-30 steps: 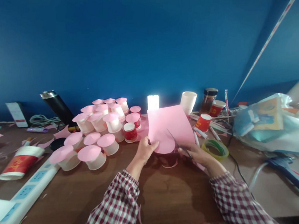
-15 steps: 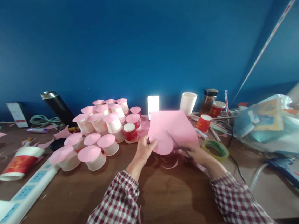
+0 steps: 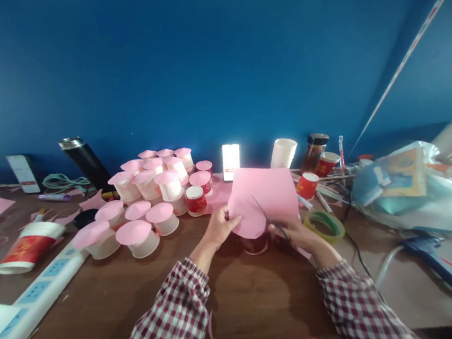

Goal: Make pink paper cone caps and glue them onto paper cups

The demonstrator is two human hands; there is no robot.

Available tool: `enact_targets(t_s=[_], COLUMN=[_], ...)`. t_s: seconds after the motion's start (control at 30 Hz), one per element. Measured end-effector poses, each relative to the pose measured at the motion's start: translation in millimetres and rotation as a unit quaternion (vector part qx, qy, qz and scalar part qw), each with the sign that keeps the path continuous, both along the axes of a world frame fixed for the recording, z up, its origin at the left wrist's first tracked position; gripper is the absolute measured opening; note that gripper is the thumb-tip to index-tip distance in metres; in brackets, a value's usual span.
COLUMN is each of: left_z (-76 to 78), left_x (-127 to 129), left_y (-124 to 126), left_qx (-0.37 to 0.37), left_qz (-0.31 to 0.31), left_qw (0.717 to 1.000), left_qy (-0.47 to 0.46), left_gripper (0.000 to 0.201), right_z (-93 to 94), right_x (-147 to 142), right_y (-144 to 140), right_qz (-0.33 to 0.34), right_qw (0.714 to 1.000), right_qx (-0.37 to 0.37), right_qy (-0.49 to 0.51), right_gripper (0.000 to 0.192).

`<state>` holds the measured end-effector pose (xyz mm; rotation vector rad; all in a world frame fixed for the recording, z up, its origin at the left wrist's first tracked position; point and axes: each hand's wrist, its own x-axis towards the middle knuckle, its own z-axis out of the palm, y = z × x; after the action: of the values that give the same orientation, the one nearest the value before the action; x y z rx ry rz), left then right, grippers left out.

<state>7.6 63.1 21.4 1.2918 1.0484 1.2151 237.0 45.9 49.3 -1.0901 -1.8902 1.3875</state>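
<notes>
My left hand point(image 3: 220, 228) pinches the lower left edge of a pink paper sheet point(image 3: 265, 194) held up over the brown table point(image 3: 246, 294). The sheet's bottom is cut into a rounded lobe. My right hand point(image 3: 294, 233) grips scissors point(image 3: 267, 215), whose thin blades cut into the sheet from the right. A curled pink paper strip point(image 3: 257, 250) lies on the table below the sheet. Both sleeves are red-and-white check.
A cluster of white cups with pink paper lids point(image 3: 149, 199) stands to the left. A power strip point(image 3: 34, 295), a fallen red cup point(image 3: 26, 247), a black flask point(image 3: 85, 160), a lit phone point(image 3: 230, 161), a tape roll point(image 3: 324, 224), jars and plastic bags point(image 3: 412, 187) surround the hands.
The pink sheet has turned slightly in my left hand, its upper edge now lower and further right. The scissors have advanced along the curved cut.
</notes>
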Motion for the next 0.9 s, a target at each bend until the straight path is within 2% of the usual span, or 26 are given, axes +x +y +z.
enact_targets(t_s=[0.4, 0.57, 0.9], left_z=[-0.2, 1.2, -1.4], left_x=[-1.5, -1.2, -3.2], left_y=[0.3, 0.4, 3.0], left_qx=[0.002, 0.000, 0.019], left_qz=[-0.003, -0.001, 0.020], left_qw=[1.000, 1.000, 1.000], left_qy=[-0.005, -0.013, -0.009], left_gripper=[0.035, 0.035, 0.036], right_z=[-2.4, -2.5, -10.3], right_x=[4.0, 4.0, 5.7], right_y=[3.1, 2.9, 6.7], right_qz=[0.018, 0.009, -0.010], right_qw=[1.000, 0.999, 0.999], right_qx=[-0.004, -0.034, -0.035], right_qy=[-0.003, 0.009, 0.005], right_gripper=[0.045, 0.046, 0.049])
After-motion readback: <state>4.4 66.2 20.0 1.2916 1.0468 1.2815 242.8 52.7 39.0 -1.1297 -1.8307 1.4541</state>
